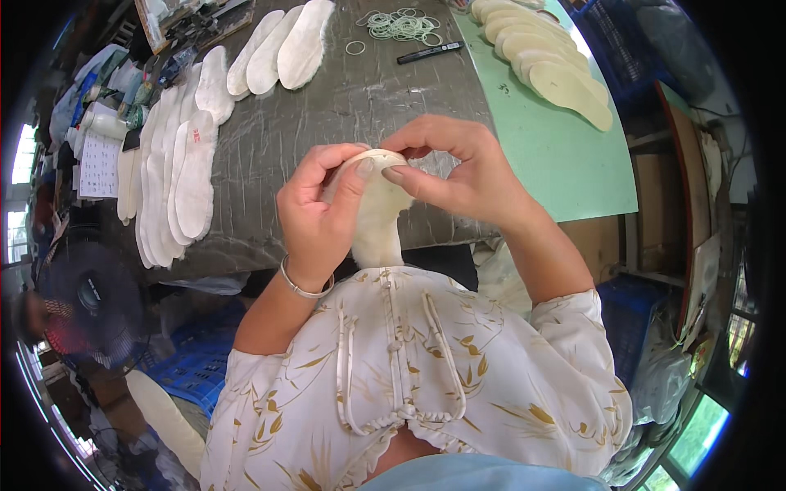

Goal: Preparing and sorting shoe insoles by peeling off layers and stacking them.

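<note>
1. The grey work table fills the far middle of the scene, its surface wrinkled; a pale green sheet covers its right part.
2. A fanned stack of white insoles lies along the table's left edge, and three more white insoles sit at the far middle.
3. A row of cream insoles overlaps on the green sheet at the far right.
4. The person holds a cream fleecy insole upright in front of the chest, near the table's near edge; its lower end hangs toward the blouse.
5. The left hand comes up from the lower left with the wrist bent, a silver bangle on it. Its thumb and fingers pinch the insole's top end from the left side.
6. The right hand reaches in from the right, forearm sloping up, fingers arched over the top. Its thumb and forefinger grip the same top edge, touching the left hand's fingertips.
7. A heap of rubber bands lies at the far middle of the table.
8. A black marker rests just near of the bands.
</note>
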{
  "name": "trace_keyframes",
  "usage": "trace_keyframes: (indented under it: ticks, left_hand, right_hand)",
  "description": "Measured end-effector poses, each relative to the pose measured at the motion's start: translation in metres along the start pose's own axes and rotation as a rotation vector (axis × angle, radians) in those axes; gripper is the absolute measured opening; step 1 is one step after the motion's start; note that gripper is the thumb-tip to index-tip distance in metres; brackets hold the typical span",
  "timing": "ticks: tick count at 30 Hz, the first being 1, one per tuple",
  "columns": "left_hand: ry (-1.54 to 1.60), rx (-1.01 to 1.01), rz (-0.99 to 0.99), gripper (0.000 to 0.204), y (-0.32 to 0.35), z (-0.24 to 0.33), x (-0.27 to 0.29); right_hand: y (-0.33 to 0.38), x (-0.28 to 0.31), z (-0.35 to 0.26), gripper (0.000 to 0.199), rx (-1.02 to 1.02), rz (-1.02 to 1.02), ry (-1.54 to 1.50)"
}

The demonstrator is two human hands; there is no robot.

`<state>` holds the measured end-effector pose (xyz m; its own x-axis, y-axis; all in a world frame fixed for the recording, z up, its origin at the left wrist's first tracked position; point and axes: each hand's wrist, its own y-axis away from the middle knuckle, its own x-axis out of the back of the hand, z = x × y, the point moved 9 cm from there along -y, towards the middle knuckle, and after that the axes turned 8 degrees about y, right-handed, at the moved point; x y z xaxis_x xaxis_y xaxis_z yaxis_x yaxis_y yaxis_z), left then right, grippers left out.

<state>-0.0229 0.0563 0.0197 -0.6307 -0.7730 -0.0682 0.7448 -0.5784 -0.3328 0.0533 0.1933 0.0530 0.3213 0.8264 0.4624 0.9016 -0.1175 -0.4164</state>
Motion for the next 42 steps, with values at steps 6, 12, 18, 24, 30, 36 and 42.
trace_keyframes:
  ticks: [6, 12, 18, 24, 30, 36, 42]
  left_hand:
    - [0.023, -0.05, -0.027, 0.013, 0.003, 0.006, -0.005]
    - [0.084, 0.0, 0.019, 0.014, 0.002, 0.001, 0.001]
    - [0.053, 0.016, -0.024, 0.016, -0.002, -0.004, 0.002]
    - [0.042, 0.114, -0.037, 0.018, -0.015, -0.013, 0.003]
    - [0.232, 0.223, 0.023, 0.022, -0.052, -0.041, 0.024]
    - [0.332, 0.435, -0.137, 0.028, -0.04, -0.072, 0.008]
    - [0.394, 0.253, 0.044, 0.022, -0.042, -0.077, 0.025]
  right_hand:
    - [0.001, 0.002, -0.003, 0.01, -0.091, 0.058, -0.048]
    - [-0.002, -0.004, 0.002, 0.013, -0.083, 0.005, -0.102]
    - [-0.003, -0.005, 0.008, 0.014, -0.106, -0.01, -0.041]
    - [-0.011, -0.013, 0.023, 0.017, -0.116, 0.069, -0.019]
    - [-0.031, -0.028, 0.066, 0.029, -0.339, 0.031, -0.381]
    - [-0.044, -0.02, 0.072, 0.027, -0.317, 0.148, -0.056]
    - [-0.021, -0.045, 0.081, 0.038, -0.326, 0.0, -0.359]
